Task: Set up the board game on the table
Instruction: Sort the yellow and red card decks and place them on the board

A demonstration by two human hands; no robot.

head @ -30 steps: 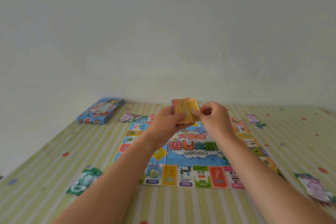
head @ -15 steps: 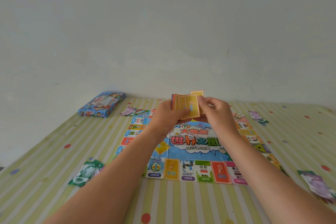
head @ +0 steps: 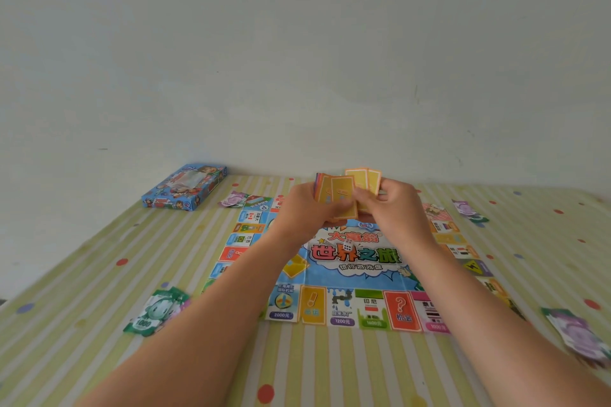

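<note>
A colourful paper game board [head: 350, 307] lies flat on the striped tablecloth, with a white die [head: 347, 245] near its centre. Above the board's far half, my left hand [head: 307, 211] grips a stack of yellow and orange cards [head: 342, 200]. My right hand [head: 396, 208] pinches a few orange cards [head: 363, 180] pulled slightly up and to the right of the stack. Both forearms stretch across the board and hide parts of it.
The blue game box [head: 185, 187] sits at the far left by the wall. Piles of paper money lie at the near left [head: 155, 311], near right [head: 578, 334], far left [head: 236, 199] and far right [head: 468, 211]. The striped tablecloth [head: 82, 274] carries coloured dots.
My right hand has drawn a few cards up and to the right out of the stack, which my left hand keeps holding. Both hands have shifted slightly farther from me.
</note>
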